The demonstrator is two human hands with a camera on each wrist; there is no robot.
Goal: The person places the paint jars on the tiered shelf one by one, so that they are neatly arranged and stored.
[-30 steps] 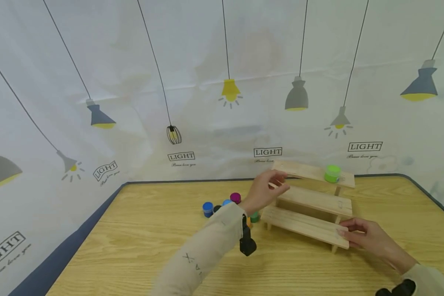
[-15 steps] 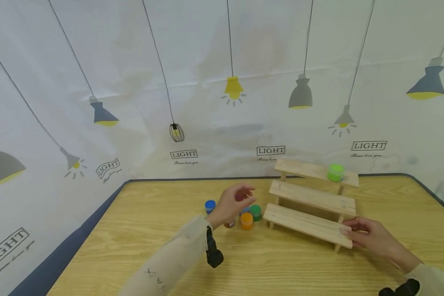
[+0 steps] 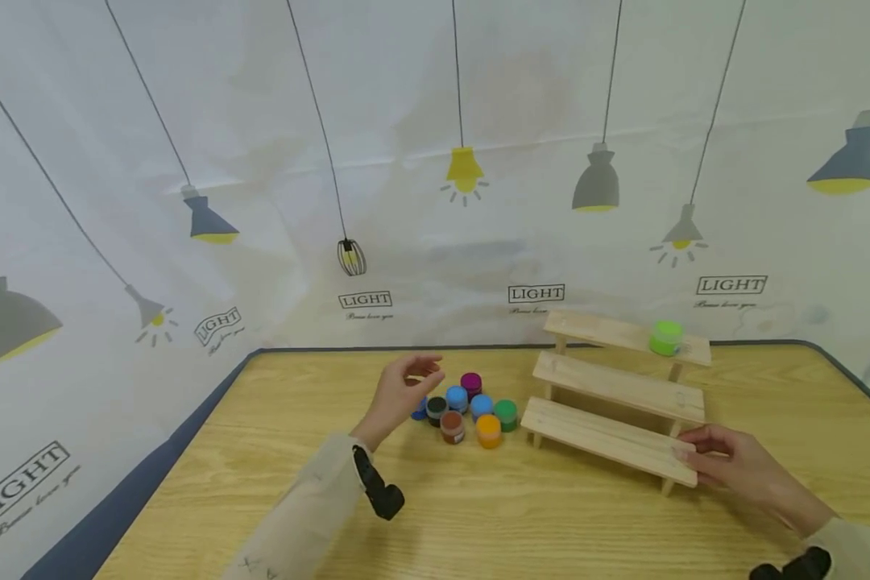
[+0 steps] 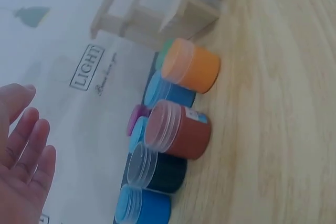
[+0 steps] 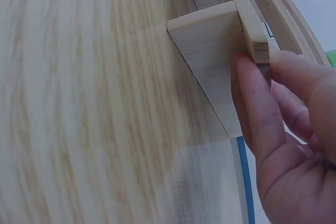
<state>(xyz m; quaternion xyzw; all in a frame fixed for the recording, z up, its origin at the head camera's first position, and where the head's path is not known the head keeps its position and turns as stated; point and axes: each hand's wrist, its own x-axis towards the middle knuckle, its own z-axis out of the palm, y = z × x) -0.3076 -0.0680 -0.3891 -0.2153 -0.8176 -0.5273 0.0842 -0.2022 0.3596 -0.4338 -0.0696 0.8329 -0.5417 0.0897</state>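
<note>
My left hand (image 3: 399,393) hovers over the left end of a cluster of small paint jars, holding nothing, its fingers loosely curved. Around it are a brown jar (image 3: 452,428), a black jar (image 3: 437,411), an orange jar (image 3: 489,432), a green jar (image 3: 506,415), a purple jar (image 3: 471,384) and several blue ones; a dark blue jar (image 4: 144,205) is partly hidden by the hand in the head view. With my right hand (image 3: 739,467) I pinch the right end of the lowest step of a three-tier wooden stand (image 3: 609,439), thumb above and fingers beneath.
A light green jar (image 3: 666,338) stands near the right end of the stand's top step. Behind the wooden table (image 3: 536,524) hangs a white backdrop (image 3: 406,161) printed with lamps, close to the table's back edge.
My left hand has moved left, from in front of the stand to the left side of the jar cluster, uncovering most jars. The right hand keeps its grip on the stand.
</note>
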